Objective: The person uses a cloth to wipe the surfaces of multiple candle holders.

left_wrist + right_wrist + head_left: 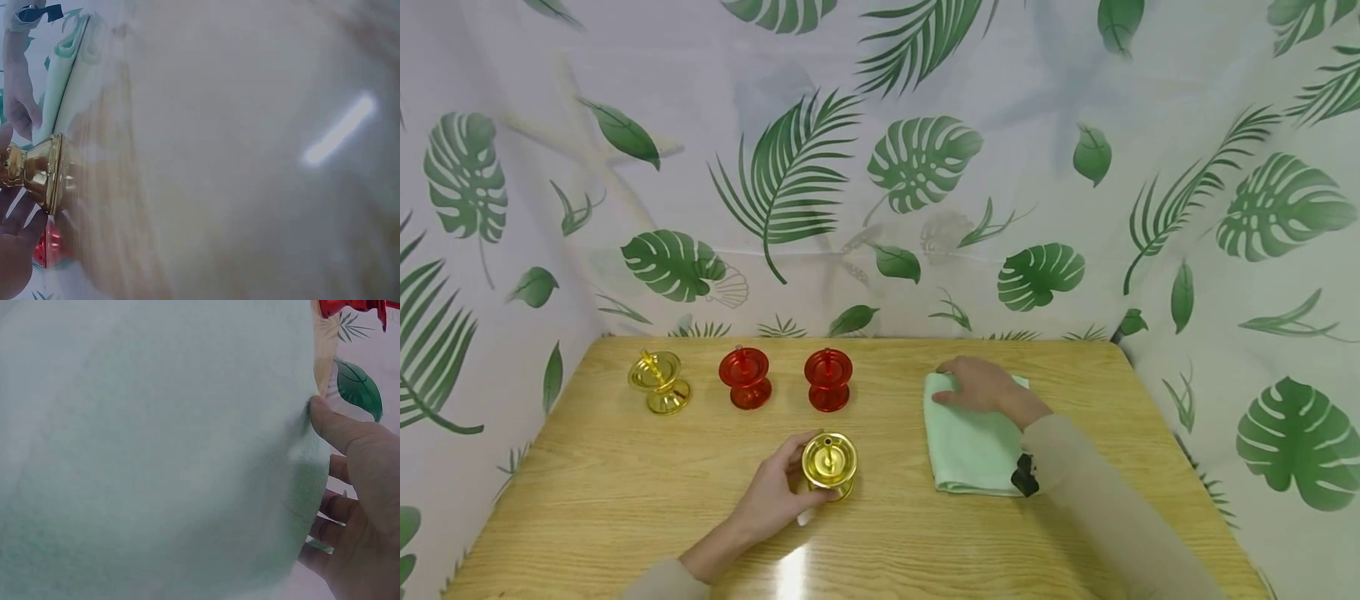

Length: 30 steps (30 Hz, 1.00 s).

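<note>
My left hand [778, 492] holds a shiny gold oil lamp [829, 458], with a round dish, a central stem and a flared foot, in the middle of the table. Its thumb lies along the near side and the fingers reach around the far side. In the left wrist view the gold lamp's foot [45, 174] stands close over the wood. My right hand [981, 385] rests at the far edge of a folded mint-green towel [973, 454]. In the right wrist view the thumb touches the towel [187, 425], while the other fingers lie loosely spread along its edge.
Along the back of the wooden table [625, 500] stand another gold lamp [658, 382], a red lamp [746, 377] and a second red lamp [828, 379]. A leaf-patterned cloth backdrop [820, 275] encloses the back and sides.
</note>
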### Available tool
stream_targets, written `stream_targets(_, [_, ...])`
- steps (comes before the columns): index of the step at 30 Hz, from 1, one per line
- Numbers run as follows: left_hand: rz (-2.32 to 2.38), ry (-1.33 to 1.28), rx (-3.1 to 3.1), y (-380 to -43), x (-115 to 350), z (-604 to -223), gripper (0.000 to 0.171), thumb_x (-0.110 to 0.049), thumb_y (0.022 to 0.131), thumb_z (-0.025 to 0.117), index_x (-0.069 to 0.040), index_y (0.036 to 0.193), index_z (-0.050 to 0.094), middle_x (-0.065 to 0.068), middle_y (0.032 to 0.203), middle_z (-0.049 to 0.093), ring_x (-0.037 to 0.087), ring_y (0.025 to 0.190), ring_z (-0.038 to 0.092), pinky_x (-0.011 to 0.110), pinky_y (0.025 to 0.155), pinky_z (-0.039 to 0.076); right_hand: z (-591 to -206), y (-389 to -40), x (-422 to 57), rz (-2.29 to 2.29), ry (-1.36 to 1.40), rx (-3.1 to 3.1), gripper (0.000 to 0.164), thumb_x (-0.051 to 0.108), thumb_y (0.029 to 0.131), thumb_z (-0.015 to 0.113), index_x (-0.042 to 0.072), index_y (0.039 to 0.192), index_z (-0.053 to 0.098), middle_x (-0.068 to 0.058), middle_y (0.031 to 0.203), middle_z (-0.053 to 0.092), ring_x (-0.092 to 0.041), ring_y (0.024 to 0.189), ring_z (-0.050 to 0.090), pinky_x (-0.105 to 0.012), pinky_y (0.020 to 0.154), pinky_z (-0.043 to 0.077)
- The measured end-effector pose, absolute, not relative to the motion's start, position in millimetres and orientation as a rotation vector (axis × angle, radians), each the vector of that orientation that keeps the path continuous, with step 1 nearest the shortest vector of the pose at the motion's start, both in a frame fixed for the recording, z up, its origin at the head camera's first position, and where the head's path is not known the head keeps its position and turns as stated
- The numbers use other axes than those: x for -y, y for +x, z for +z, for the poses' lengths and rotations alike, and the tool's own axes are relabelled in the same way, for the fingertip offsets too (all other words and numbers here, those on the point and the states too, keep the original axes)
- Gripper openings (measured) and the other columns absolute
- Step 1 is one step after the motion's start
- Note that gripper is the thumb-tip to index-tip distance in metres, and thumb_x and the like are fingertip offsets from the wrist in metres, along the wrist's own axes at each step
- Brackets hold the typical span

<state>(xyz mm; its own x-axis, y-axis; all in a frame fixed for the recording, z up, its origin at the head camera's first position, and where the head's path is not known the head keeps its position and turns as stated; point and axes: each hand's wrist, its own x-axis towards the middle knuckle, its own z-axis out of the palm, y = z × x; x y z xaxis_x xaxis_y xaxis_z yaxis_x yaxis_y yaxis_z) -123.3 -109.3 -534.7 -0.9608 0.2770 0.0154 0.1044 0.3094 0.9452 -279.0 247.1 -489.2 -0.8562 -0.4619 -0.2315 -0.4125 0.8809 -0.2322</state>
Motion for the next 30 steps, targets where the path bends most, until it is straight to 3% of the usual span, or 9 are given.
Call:
stream_targets(9, [1.733,0.482,-2.439,-128.8,110.1,-538.8,0.073,-0.001,0.082,0.085,-0.007,0.147,0.053,0.01,0.136,0.073,0.024,0.126,0.067,0.03,0.109,0.049,-474.2,-267.1,-259.2,-0.422,-0.631,-2.743,0.06,0.041,0.103,0.067,-0.001,0.145,0.059,-0.021,0.146,0.065,-0.042,0.136,0.06,-0.058,0.113,0.049])
stream_targets(13, [1.748,0.486,-2.446,-128.2,109.7,-539.3,0.071,0.003,0.082,0.084,-0.007,0.146,0.055,0.011,0.134,0.074,0.022,0.124,0.068,0.028,0.107,0.05,-469.6,-259.4,-270.3,-0.573,-0.638,-2.717,0.056,0.038,0.104,0.066,-0.002,0.141,0.061,-0.022,0.138,0.068,-0.039,0.125,0.066,-0.054,0.103,0.055])
stream_targets(17, [1.777,0.442,-2.452,-125.7,107.3,-538.6,0.069,0.007,0.079,0.083,-0.008,0.142,0.059,0.011,0.13,0.076,0.018,0.121,0.069,0.027,0.103,0.052,-465.3,-252.3,-279.8,-0.725,-0.631,-2.689,0.042,0.037,0.102,0.069,0.004,0.129,0.068,-0.012,0.117,0.073,-0.024,0.1,0.066,-0.039,0.084,0.056])
stream_targets(20, [1.778,0.413,-2.477,-123.6,104.5,-537.1,0.067,0.005,0.078,0.085,-0.008,0.139,0.061,0.011,0.128,0.077,0.021,0.119,0.071,0.03,0.103,0.054,-460.1,-245.8,-286.0,-0.827,-0.631,-2.674,0.024,0.033,0.101,0.071,0.01,0.104,0.069,-0.002,0.09,0.065,-0.013,0.078,0.053,-0.028,0.07,0.045])
stream_targets(23, [1.77,0.379,-2.527,-121.6,102.4,-534.7,0.067,0.003,0.077,0.087,-0.008,0.138,0.062,0.01,0.127,0.077,0.027,0.118,0.073,0.039,0.104,0.057,-453.7,-237.3,-290.2,-0.919,-0.654,-2.664,0.024,0.03,0.101,0.072,0.013,0.087,0.062,0.003,0.076,0.052,-0.009,0.067,0.043,-0.025,0.064,0.037])
stream_targets(27, [1.747,0.384,-2.594,-120.3,103.0,-528.4,0.066,-0.004,0.077,0.091,-0.01,0.136,0.064,0.005,0.125,0.078,0.025,0.114,0.074,0.05,0.104,0.058,-449.0,-225.8,-294.1,-0.991,-0.658,-2.699,0.016,0.028,0.102,0.071,0.015,0.091,0.068,0.003,0.078,0.056,-0.008,0.067,0.044,-0.024,0.064,0.038])
stream_targets(30, [1.732,0.455,-2.646,-119.7,104.6,-520.3,0.065,-0.009,0.076,0.092,-0.011,0.135,0.064,0.002,0.123,0.079,0.018,0.112,0.074,0.051,0.104,0.056,-444.3,-216.1,-296.2,-1.021,-0.614,-2.758,0.012,0.027,0.102,0.071,0.015,0.1,0.073,0.0,0.085,0.064,-0.009,0.07,0.048,-0.024,0.064,0.042])
